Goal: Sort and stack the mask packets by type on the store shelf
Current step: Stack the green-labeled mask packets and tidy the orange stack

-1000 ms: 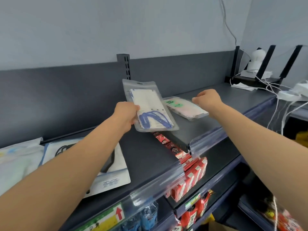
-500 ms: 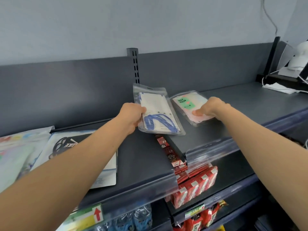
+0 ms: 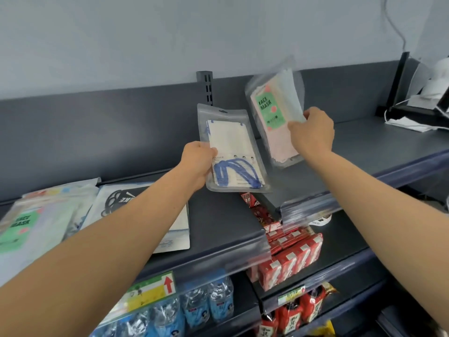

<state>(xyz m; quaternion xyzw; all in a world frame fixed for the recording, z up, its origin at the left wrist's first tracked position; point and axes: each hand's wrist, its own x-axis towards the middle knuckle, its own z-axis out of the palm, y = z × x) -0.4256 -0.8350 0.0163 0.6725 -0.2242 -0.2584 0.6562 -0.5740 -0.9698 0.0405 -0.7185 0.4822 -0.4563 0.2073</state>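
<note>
My left hand (image 3: 197,161) grips the left edge of a clear packet of white masks with blue ear loops (image 3: 232,152), held just above the dark shelf (image 3: 218,222). My right hand (image 3: 312,131) holds a pink packet with a green "FACE MASK" label (image 3: 274,113) by its right edge, lifted off the right shelf section (image 3: 364,152) and tilted up. On the left shelf lie a matching green-label packet (image 3: 26,224) and a white packet with a black mask print (image 3: 136,205), partly hidden by my left arm.
A slotted upright (image 3: 205,86) stands at the back panel. White cables and a white device (image 3: 427,103) sit at the far right. Below are red boxes (image 3: 289,256), water bottles (image 3: 194,307) and clear price-strip edges.
My right hand has picked the pink packet up off the right shelf and tilted it upright. The left hand keeps holding the blue-loop packet. The view has shifted left and down.
</note>
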